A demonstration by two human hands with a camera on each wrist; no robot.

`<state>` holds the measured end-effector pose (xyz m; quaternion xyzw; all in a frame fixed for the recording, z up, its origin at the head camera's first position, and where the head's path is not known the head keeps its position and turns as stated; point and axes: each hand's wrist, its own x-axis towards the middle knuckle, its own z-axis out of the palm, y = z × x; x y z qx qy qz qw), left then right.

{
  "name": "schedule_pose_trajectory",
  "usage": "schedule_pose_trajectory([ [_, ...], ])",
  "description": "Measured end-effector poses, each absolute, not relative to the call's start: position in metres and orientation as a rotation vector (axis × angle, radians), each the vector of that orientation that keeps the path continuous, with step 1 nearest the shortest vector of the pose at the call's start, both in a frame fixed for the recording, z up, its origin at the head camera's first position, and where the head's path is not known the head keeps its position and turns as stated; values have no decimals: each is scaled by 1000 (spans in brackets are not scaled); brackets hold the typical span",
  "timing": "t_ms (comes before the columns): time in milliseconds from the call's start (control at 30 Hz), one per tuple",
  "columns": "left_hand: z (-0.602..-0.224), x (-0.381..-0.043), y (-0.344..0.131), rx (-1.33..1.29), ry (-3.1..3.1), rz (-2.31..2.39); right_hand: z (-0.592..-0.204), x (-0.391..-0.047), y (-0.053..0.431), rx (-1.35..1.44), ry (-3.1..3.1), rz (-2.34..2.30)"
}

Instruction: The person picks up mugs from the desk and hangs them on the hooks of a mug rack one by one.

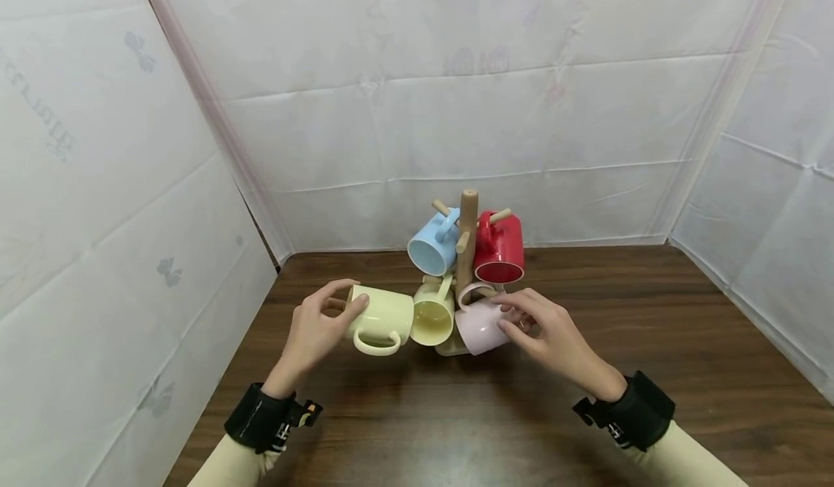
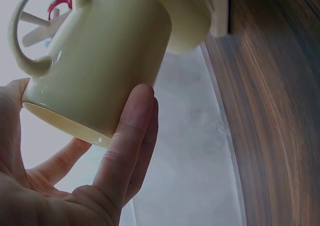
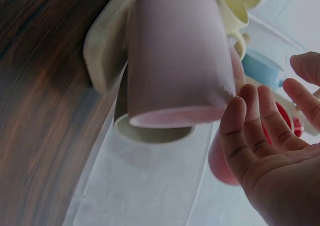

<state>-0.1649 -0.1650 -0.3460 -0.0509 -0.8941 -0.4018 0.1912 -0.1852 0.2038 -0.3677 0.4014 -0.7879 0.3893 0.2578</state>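
Observation:
My left hand [image 1: 319,328] grips a pale yellow mug [image 1: 383,317] by its rim end, thumb on one side and fingers on the other. The mug lies sideways in the air, its handle toward me. Beside its base, a second yellow mug [image 1: 433,315] hangs on a wooden mug rack [image 1: 468,244]. A pink mug [image 1: 481,326] hangs low on the rack's right, tilted, its handle around a peg. Next to it is my right hand [image 1: 550,331], fingers loosely bent and not wrapped around it. In the right wrist view, the fingertips [image 3: 234,109] are close to its rim; contact is unclear.
Higher on the rack hang a light blue mug [image 1: 433,247] at left and a red mug [image 1: 500,250] at right. Another mug [image 3: 150,134] shows partly behind the pink one. The brown wooden table [image 1: 417,429] meets white sheeting [image 1: 456,125] at the back and sides.

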Motion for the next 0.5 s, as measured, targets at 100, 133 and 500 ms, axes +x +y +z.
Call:
schedule_pose_trajectory([
  [100, -345, -160, -159, -148, -2502, -1155, -366, -182, 197, 1107, -2129, 1048],
  [133, -344, -159, -158, -149, -2498, -1157, -366, -181, 194, 1114, -2127, 1046],
  [500, -330, -156, -150, -205, -2426, -1141, -362, -178, 175, 1175, -2108, 1094],
])
